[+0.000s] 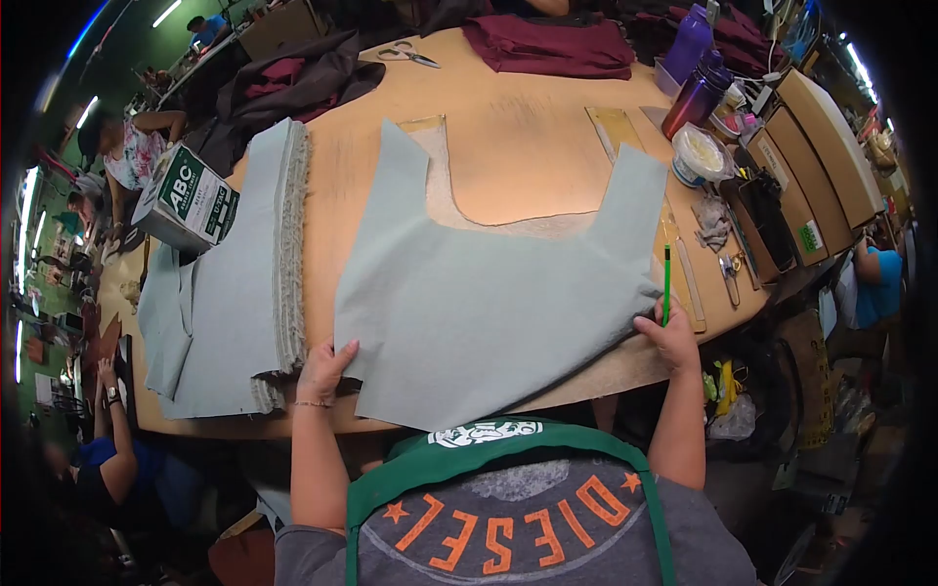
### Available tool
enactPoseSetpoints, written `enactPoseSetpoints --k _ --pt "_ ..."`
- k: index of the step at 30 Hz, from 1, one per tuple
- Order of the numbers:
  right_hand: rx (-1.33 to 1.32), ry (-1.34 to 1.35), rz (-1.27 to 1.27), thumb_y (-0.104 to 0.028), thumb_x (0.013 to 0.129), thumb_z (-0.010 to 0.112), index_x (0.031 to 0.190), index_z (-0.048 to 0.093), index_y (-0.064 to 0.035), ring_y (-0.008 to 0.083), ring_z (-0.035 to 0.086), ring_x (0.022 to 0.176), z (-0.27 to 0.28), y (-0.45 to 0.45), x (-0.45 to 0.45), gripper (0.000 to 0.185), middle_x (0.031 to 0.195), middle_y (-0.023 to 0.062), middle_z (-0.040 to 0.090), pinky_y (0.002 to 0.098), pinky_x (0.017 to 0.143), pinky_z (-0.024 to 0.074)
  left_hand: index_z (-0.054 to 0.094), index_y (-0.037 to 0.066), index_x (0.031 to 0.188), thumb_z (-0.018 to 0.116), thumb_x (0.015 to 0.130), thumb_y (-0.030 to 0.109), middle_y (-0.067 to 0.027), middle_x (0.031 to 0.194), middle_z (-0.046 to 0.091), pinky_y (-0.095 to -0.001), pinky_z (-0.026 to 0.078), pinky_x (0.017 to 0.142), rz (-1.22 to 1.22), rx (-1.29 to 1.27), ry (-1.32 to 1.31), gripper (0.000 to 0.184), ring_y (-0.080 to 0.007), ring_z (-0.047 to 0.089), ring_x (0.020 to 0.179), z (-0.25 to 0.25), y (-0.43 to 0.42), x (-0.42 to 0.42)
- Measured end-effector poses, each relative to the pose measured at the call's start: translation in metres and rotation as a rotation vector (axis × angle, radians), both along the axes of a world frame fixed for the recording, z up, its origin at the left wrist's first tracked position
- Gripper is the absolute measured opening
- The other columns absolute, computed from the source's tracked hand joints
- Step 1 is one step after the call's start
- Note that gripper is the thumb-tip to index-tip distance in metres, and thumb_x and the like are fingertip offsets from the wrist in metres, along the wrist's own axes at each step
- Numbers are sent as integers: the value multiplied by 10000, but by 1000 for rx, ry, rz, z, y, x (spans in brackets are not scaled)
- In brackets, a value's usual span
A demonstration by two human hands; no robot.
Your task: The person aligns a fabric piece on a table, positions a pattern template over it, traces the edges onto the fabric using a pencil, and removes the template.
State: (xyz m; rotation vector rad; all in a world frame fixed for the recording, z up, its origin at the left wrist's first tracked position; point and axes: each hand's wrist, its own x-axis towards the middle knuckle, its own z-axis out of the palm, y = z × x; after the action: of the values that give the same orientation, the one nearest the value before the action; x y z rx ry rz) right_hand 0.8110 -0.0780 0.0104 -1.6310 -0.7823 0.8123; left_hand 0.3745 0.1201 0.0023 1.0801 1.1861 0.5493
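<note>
A pale grey-green cut fabric piece [489, 303] with a curved neckline-like notch lies spread before me. Beneath it a tan pattern board [445, 186] shows along the notch and lower right edge. My left hand [327, 371] pinches the fabric's lower left edge between thumb and fingers. At the right edge, my right hand [674, 340] grips the fabric, with a green pencil [667, 278] sticking up from the same hand. The fingers under the cloth are hidden. Left of the piece lies a stack of similar fabric [249, 273] with frayed edges.
A metal ABC can [186, 200] weighs on the stack. Scissors [408, 55] and maroon cloth [547, 44] lie at the far side of the table [528, 88]. Purple bottles [698, 93], a white tub [699, 156] and cardboard boxes [801, 176] line the right. Other people work at left.
</note>
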Motion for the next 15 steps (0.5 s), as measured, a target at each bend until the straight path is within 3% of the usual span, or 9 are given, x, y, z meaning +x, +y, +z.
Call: enactPoseSetpoints --k 3,6,7,8,9,11,13,15 --pt "-123 -151 22 -46 675 692 679 355 -123 61 317 604 6 10 -7 346 651 -54 319 207 545 301 554 -36 1022 617 792 145 -98 968 603 -266 449 764 -87 73 69 300 -142 570 872 -1 -6 1" --pt "123 33 -134 -15 694 647 695 386 -111 77 372 611 23 5 -3 278 658 -45 356 221 574 330 543 -38 1032 626 768 104 -97 968 604 -285 455 765 -32 26 -307 311 -160 575 880 28 -6 10" --pt "212 122 -214 -10 701 634 702 393 -108 82 382 609 38 -1 -2 261 661 -43 366 224 577 335 524 -52 1036 610 723 77 -126 981 596 -320 461 773 64 34 -452 349 -204 577 905 48 -11 16" --pt "320 80 -237 -7 729 606 739 413 -102 102 432 626 58 -12 3 215 694 -27 422 228 609 366 496 -63 1063 592 696 88 -153 1009 578 -339 460 789 74 106 -578 408 -233 574 920 63 -15 13" --pt "350 -72 -455 -12 769 565 757 377 -101 115 475 655 80 -21 -1 208 729 12 472 237 639 410 469 -73 1090 574 669 99 -181 1038 560 -359 460 804 83 177 -704 467 -262 570 935 74 -19 10" --pt "748 81 -42 -7 794 533 749 330 -99 132 522 687 119 -31 1 228 741 66 503 258 633 458 414 -85 1146 556 630 136 -221 1093 516 -388 444 847 24 273 -889 580 -301 552 975 95 -30 3" --pt "732 91 -67 -54 832 500 740 295 -102 147 540 665 147 -26 -8 229 707 90 504 280 593 484 370 -84 1194 527 666 177 -217 1136 493 -398 413 894 64 329 -889 610 -313 517 1036 104 -30 6" --pt "610 119 -87 -99 858 459 710 328 -111 118 529 611 150 1 -5 199 656 43 486 251 572 458 385 -80 1190 509 690 185 -205 1141 496 -389 403 906 226 279 -816 579 -309 505 1055 110 -23 21"
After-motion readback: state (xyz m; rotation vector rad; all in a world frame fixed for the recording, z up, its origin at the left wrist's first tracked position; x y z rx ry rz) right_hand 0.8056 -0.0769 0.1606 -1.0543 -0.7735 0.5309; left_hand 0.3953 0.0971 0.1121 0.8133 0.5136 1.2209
